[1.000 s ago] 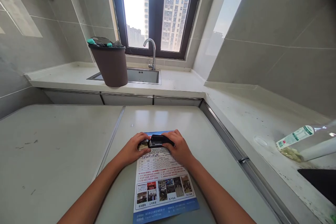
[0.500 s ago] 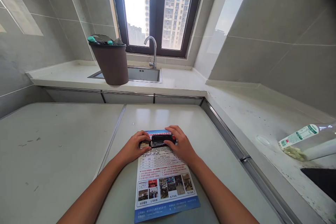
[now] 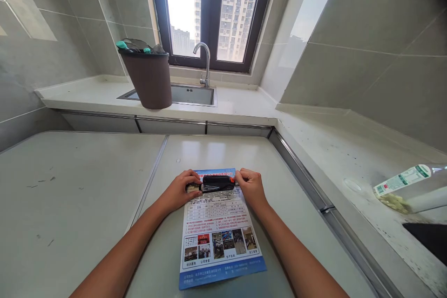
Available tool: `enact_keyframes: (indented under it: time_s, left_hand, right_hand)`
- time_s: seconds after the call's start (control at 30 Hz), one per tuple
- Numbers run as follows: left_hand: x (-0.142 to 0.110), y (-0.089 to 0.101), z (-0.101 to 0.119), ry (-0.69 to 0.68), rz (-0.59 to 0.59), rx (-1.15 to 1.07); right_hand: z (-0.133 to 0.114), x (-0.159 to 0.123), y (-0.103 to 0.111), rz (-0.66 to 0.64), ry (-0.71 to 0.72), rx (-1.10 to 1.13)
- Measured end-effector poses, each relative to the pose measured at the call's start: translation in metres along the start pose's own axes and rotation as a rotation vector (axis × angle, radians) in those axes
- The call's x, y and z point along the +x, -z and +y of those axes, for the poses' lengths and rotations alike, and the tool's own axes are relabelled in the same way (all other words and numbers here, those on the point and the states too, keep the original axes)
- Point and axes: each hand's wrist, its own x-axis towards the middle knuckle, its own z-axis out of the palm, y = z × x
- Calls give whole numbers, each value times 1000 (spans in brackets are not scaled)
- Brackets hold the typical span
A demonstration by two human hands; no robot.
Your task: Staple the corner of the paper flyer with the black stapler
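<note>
Left hand (image 3: 179,190), fingers slightly parted, and right hand (image 3: 252,188), fingers pinched, grip opposite ends of a black tool (image 3: 218,183), likely light, rigid and best held there, near a flyer's (image 3: 223,216) far edge.

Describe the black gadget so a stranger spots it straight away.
Below the window, a pale tabletop bears a blue-edged printed sheet. Across its top, between left hand and right hand, lies the gadget: long, black, with an orange-red spot at one end.

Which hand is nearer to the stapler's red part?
Right. The right hand is close beside the red part; the left hand is farther off, at the opposite end of the black stapler.
</note>
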Motion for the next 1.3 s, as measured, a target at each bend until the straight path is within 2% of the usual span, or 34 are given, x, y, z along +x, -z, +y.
enact_keyframes:
  time_s: [0.37, 0.53, 0.6, 0.7, 0.8, 1.03, 1.1, 1.17, 1.3]
  left_hand:
    - [1, -1, 1, -6, 27, -19]
    - [1, 0, 1, 0, 2, 24]
    - [1, 0, -1, -3, 6, 24]
    - [1, 0, -4, -24, 25, 2]
    - [2, 0, -5, -30, 34, -1]
    - [-1, 9, 9, -20, 79, -125]
    - [-1, 11, 11, 12, 83, -202]
    - [-1, 11, 12, 103, 101, -362]
    - [-1, 10, 12, 318, 113, -825]
  right_hand:
    - [4, 3, -7, 8, -22, -17]
    - [-1, 1, -6, 26, 22, -49]
    - [-7, 0, -5, -9, 94, -53]
    - [-13, -2, -6, -173, 202, -80]
    - [-14, -4, -7, -286, 232, -128]
    - [-13, -6, -2, -264, 239, -26]
    - [-14, -7, -1, -252, 250, 24]
    - [-15, -8, -1, -219, 298, 28]
    - [-22, -11, -1, -77, 605, -143]
